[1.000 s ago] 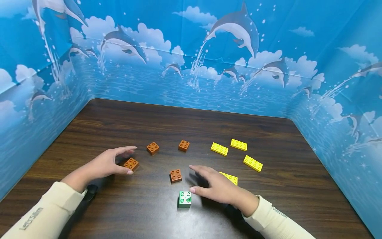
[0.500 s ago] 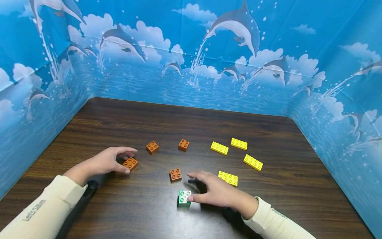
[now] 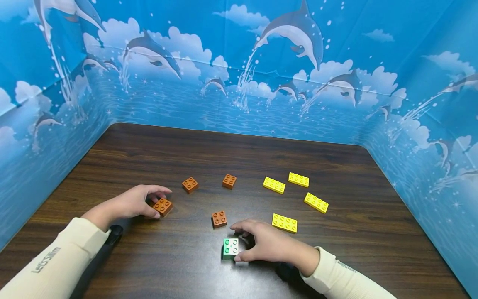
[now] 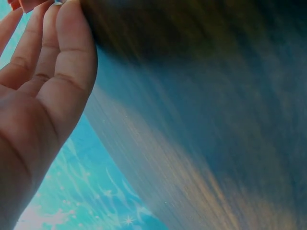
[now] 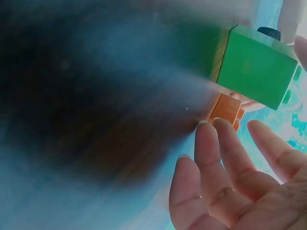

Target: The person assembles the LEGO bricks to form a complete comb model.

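Observation:
My left hand (image 3: 132, 202) is around an orange-brown toy brick (image 3: 163, 205) with four studs, thumb on its near side and fingers at its far side. In the left wrist view, my curved fingertips reach the brick (image 4: 29, 5) at the top edge; the thumb is hidden. My right hand (image 3: 267, 241) curves beside a taller green toy brick (image 3: 230, 249), thumb tip at its near right corner and index finger beyond it. The right wrist view has a gap between my fingers (image 5: 206, 143) and the green brick (image 5: 259, 67).
Other orange-brown bricks lie on the dark wood table (image 3: 157, 265): a nearer one (image 3: 219, 219) and two farther back (image 3: 190, 185) (image 3: 229, 181). Several flat yellow bricks (image 3: 284, 223) are at the right. A blue dolphin-print curtain (image 3: 239, 95) encloses the table's far and side edges.
My right hand has come left and toward me, bringing its thumb to the green brick. My left fingers have closed in a little around the orange-brown brick, which has shifted slightly.

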Demonstrator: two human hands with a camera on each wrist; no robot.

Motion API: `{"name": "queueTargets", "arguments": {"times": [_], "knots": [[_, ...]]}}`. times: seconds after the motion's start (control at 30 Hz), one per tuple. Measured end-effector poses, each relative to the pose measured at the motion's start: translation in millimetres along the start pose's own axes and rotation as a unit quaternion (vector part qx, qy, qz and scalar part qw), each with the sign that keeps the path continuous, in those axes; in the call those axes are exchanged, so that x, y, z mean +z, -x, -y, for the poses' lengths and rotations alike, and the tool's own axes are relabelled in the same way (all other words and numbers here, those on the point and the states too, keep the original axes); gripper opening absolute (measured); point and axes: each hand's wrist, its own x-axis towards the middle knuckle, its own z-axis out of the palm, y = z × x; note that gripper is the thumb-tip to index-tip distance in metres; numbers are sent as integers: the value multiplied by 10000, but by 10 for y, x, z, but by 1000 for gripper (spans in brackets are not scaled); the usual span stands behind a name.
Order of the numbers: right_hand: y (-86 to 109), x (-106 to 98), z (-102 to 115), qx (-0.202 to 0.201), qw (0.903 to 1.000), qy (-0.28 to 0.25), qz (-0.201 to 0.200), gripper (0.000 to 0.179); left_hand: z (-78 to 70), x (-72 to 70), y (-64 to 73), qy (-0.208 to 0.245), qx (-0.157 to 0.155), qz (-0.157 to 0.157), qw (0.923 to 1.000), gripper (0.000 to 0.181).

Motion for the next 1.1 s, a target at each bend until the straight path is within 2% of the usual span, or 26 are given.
{"name": "queueTargets", "arguments": {"times": [0.37,0.63,0.9,1.1], "knots": [[-13,-14,28,-101,9998,40,192,51,-6,-12,-10,-204,7,38,9998,62],[-14,-3,15,-104,9996,-117,221,42,-33,2,-17,-235,105,63,9996,57],[-15,2,15,-132,9995,-177,228,38,-38,24,-23,-193,97,-40,9998,50],[-16,3,18,-125,9995,-178,233,38,-51,44,-20,57,21,-289,9996,43]]}}
